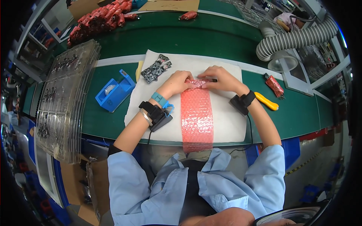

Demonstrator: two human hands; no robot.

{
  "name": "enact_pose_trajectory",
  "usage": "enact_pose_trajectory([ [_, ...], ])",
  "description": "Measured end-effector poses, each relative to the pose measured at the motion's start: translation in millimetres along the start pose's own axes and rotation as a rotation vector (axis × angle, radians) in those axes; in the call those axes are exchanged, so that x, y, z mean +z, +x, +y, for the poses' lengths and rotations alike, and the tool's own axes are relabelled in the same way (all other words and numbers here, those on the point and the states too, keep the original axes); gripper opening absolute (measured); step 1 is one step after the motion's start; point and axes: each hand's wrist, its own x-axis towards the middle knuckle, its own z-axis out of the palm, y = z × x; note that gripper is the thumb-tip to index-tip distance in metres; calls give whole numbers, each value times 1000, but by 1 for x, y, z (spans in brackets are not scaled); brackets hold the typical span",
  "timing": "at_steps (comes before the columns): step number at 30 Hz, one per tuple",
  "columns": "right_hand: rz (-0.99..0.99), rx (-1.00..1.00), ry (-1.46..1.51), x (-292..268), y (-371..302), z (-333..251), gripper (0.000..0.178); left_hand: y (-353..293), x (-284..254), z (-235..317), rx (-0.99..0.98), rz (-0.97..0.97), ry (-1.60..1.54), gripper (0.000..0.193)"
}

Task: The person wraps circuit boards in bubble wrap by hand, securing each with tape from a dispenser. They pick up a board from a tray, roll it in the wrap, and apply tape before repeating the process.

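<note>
A strip of pink bubble wrap (197, 116) lies on the white sheet (230, 124) and hangs over the table's near edge. Its far end is rolled around something mostly hidden; a dark tip shows on the right of the roll (198, 83). My left hand (179, 82) grips the roll's left end, fingers curled over it. At the right end my right hand (222, 80) pinches the same roll. Beyond my left hand, several black-and-grey patterned parts (156, 68) lie on the sheet.
A blue tape dispenser (115, 91) stands left of the sheet, beside stacked clear trays (64, 101). A yellow-handled tool (266, 101) and a pink wrapped bundle (274, 86) lie at right. Many similar bundles (100, 22) are piled far left. A grey flexible duct (298, 39) hangs far right.
</note>
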Motion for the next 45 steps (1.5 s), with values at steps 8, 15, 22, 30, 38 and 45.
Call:
enact_pose_trajectory([
  [8, -24, 9, -241, 9, 2, -11, 26, -57, -5, 24, -59, 277, 486, 57],
  [15, -14, 67, -152, 11, 8, -14, 25, -99, 46, 42, 309, 91, 558, 61],
  [22, 14, 66, -107, 11, 6, -16, 26, -94, 63, 58, 243, 138, 630, 61],
  [30, -16, 120, -99, 9, 6, -14, 27, -82, 53, 74, 149, -89, 647, 64],
  [38, -37, 111, -102, 4, 14, -17, 25, -59, 71, 47, 375, -79, 451, 77],
  [45, 41, 127, 64, 15, 4, 0, 24, -49, -14, 50, 307, -330, -163, 49],
])
